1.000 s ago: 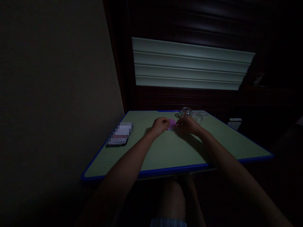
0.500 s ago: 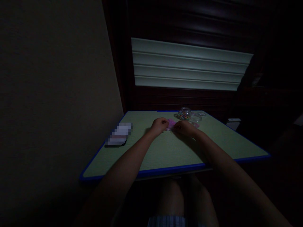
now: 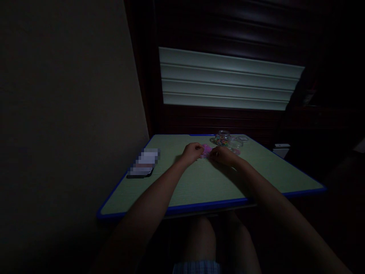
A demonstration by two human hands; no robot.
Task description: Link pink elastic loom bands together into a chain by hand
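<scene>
A small pink, speckled piece (image 3: 207, 150) lies between my hands over the middle of the table; its kind is too dim to make out. My left hand (image 3: 192, 152) is closed in a pinch at its left edge. From the other side, my right hand (image 3: 222, 155) pinches at its right edge, with the fingertips partly hidden in shadow. Just behind my right hand stands a clear jar (image 3: 222, 137) holding many small colourful rings. Beside the jar is a clear round container (image 3: 236, 143).
The pale green table (image 3: 188, 190) has a blue rim. A phone-like flat object (image 3: 144, 163), blurred out, lies at its left edge. Another small clear item (image 3: 243, 139) sits at the back right. A wall (image 3: 71, 114) rises close on the left.
My hands stay at the pink piece in nearly the same pose. The view has shifted very slightly, and my legs have moved a little to the left.
</scene>
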